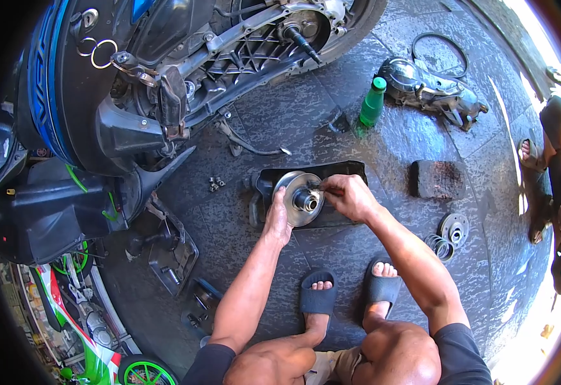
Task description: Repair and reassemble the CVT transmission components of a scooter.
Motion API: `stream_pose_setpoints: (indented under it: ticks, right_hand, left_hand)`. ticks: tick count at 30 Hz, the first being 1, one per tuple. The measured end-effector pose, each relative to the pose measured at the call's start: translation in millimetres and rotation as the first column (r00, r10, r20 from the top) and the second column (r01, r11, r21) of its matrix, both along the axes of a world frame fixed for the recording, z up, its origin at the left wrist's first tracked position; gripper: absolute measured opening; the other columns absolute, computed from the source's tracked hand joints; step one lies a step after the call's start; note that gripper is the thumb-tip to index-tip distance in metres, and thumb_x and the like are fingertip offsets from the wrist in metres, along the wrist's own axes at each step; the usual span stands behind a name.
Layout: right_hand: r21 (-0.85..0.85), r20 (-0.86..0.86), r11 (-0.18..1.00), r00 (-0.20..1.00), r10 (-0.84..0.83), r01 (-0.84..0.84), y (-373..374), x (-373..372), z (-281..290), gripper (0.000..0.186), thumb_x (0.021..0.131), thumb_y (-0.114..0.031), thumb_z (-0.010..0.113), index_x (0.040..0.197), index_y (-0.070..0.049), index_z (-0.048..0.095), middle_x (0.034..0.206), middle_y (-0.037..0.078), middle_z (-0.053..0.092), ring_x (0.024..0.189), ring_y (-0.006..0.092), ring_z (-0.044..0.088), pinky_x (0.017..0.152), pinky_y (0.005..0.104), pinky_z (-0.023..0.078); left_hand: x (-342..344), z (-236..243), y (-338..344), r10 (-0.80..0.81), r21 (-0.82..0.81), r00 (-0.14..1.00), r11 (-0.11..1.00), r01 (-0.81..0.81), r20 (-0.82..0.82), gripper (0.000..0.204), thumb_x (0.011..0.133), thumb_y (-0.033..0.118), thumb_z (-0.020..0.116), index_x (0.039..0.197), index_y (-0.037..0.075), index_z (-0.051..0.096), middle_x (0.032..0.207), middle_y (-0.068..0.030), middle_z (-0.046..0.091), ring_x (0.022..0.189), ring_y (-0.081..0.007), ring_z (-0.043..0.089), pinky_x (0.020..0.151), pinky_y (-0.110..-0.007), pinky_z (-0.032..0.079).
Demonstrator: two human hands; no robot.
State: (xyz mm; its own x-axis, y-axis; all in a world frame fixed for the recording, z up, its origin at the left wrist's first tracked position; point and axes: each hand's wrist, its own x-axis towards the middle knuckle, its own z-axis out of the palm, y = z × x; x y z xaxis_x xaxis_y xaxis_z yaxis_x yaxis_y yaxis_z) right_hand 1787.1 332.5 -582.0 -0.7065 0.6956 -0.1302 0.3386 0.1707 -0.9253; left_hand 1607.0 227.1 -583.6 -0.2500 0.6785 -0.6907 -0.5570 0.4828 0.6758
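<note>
A round metal pulley disc [293,217] with a raised central hub is tilted up over a black tray [351,168] on the floor. My left hand [278,221] grips the disc by its left rim, thumb and fingers closed on it. At the right side of the disc, close to the hub, my right hand [352,196] has its fingers pinched together. Whatever lies between those fingertips is too small and hidden to make out.
A partly dismantled scooter [229,58] stands at the far left. Beyond the tray are a green bottle [372,106], a metal engine cover [431,86] and a black belt [465,54]. To the right lie a dark block [437,179], a coil spring [439,248] and a metal plate [454,230].
</note>
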Motion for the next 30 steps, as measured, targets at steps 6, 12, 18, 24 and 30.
stream_pose_setpoints:
  ticks: [6, 12, 18, 24, 30]
  right_hand:
    - [0.049, -0.171, 0.978, 0.967, -0.190, 0.201, -20.1, 0.9, -20.7, 0.015, 0.084, -0.004, 0.067, 0.098, 0.000, 0.069, 0.095, 0.017, 0.069, 0.085, 0.0333, 0.070, 0.074, 0.0365, 0.055]
    - [-0.070, 0.086, 0.995, 0.994, -0.061, 0.068, -37.7, 10.0, -17.2, 0.020, 0.081, -0.007, 0.065, 0.100, -0.001, 0.071, 0.091, 0.021, 0.072, 0.088, 0.0334, 0.072, 0.080, 0.0388, 0.057]
    - [-0.079, 0.171, 0.985, 0.976, -0.137, 0.152, -39.8, 25.9, -8.0, 0.021, 0.081, -0.006, 0.064, 0.100, -0.001, 0.071, 0.093, 0.021, 0.072, 0.090, 0.0348, 0.071, 0.082, 0.0411, 0.056]
    - [0.001, 0.141, 0.954, 0.945, -0.295, 0.298, -37.7, 38.5, -9.5, 0.021, 0.081, -0.004, 0.067, 0.101, -0.001, 0.069, 0.098, 0.020, 0.069, 0.091, 0.0379, 0.068, 0.080, 0.0419, 0.055]
    - [-0.033, 0.055, 0.948, 0.947, -0.316, 0.318, -44.1, 51.6, 3.3, 0.018, 0.084, -0.001, 0.066, 0.101, -0.002, 0.071, 0.097, 0.017, 0.071, 0.091, 0.0314, 0.071, 0.081, 0.0348, 0.055]
  left_hand:
    - [-3.6, 1.7, 0.5, 0.010, 0.031, 0.997, 0.999, -0.012, 0.071, 0.063, 0.103, 0.051, 0.032, 0.145, 0.006, 0.043, 0.141, -0.0119, 0.053, 0.129, -0.0235, 0.054, 0.106, -0.042, 0.047]
    - [-4.3, 3.7, -1.1, 0.037, 0.034, 0.994, 0.999, -0.041, 0.099, 0.058, 0.103, 0.049, 0.030, 0.140, 0.008, 0.048, 0.134, -0.0108, 0.058, 0.122, -0.0234, 0.059, 0.103, -0.044, 0.050]
    - [2.4, -6.1, -9.3, -0.138, -0.024, 0.950, 0.990, 0.137, -0.280, 0.048, 0.095, 0.040, 0.058, 0.126, 0.004, 0.063, 0.124, -0.0098, 0.065, 0.123, -0.0197, 0.055, 0.100, -0.036, 0.047]
    - [5.5, -8.1, -5.3, -0.486, -0.146, 0.549, 0.824, 0.548, -0.680, 0.035, 0.093, 0.011, 0.060, 0.127, 0.013, 0.067, 0.126, -0.0143, 0.067, 0.116, -0.0248, 0.065, 0.100, -0.032, 0.048]
    - [-5.7, 8.9, 7.4, -0.586, -0.172, 0.348, 0.653, 0.737, -0.732, 0.035, 0.088, 0.003, 0.061, 0.122, 0.009, 0.069, 0.122, -0.0154, 0.069, 0.115, -0.0261, 0.066, 0.098, -0.034, 0.050]
